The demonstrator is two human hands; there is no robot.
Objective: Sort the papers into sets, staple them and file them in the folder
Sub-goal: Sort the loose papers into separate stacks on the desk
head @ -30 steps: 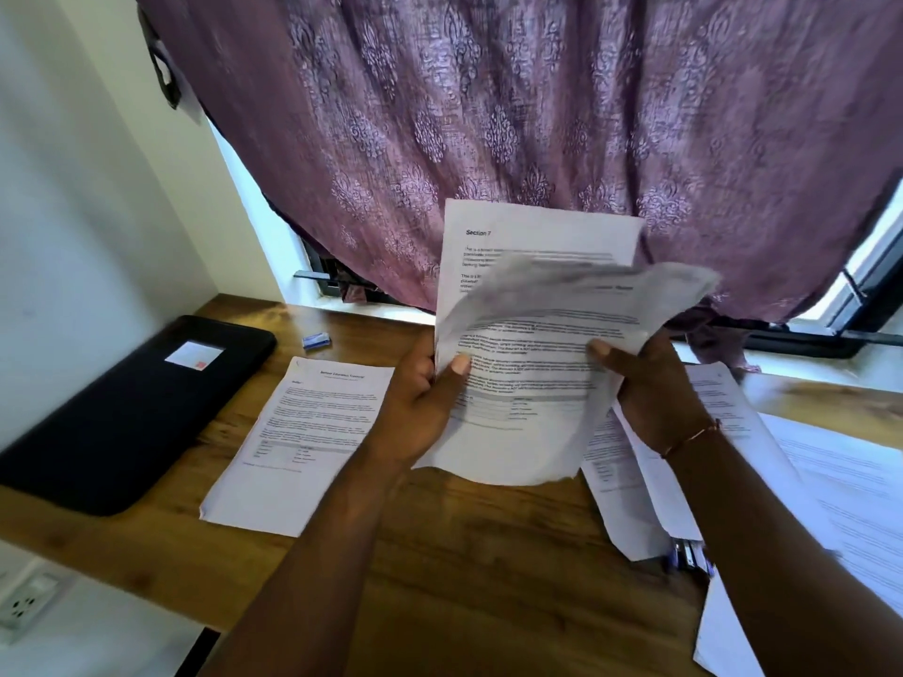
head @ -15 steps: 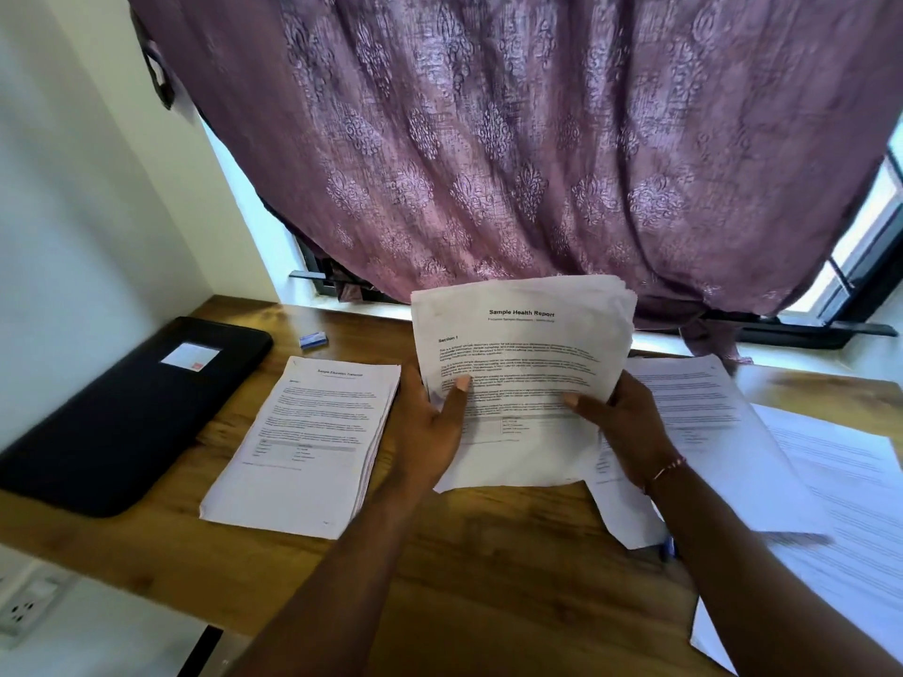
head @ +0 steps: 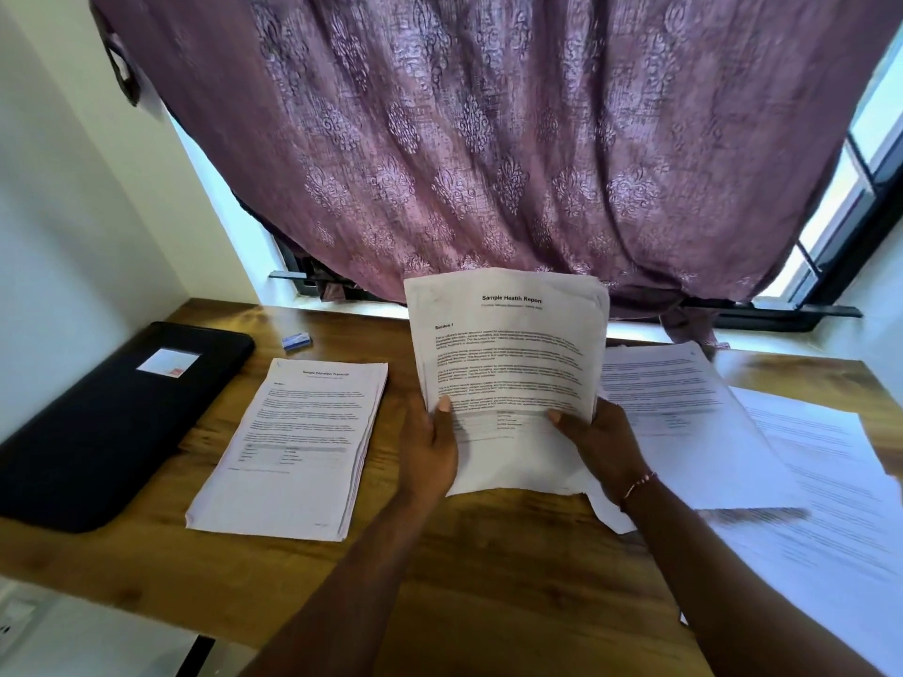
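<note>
I hold a set of white printed sheets headed "Sample Health Report" (head: pixel 508 354) upright above the wooden desk (head: pixel 488 569). My left hand (head: pixel 430 452) grips its lower left edge, thumb on the front. My right hand (head: pixel 598 442) grips the lower right edge. A squared stack of papers (head: pixel 303 442) lies flat on the desk to the left. Loose sheets (head: pixel 684 408) are spread on the right side, partly under my right arm. A black folder (head: pixel 107 422) with a white label lies shut at the far left. No stapler is in sight.
A small blue box (head: pixel 296 341) lies near the desk's back edge by the window sill. A purple patterned curtain (head: pixel 488 139) hangs over the window behind the desk. A white wall (head: pixel 73 212) bounds the left side. More loose sheets (head: pixel 826 505) reach the right edge.
The sheets in my hands were fanned and flapping; now they are squared into one set with the title page in front. My hands have lowered slightly toward the desk.
</note>
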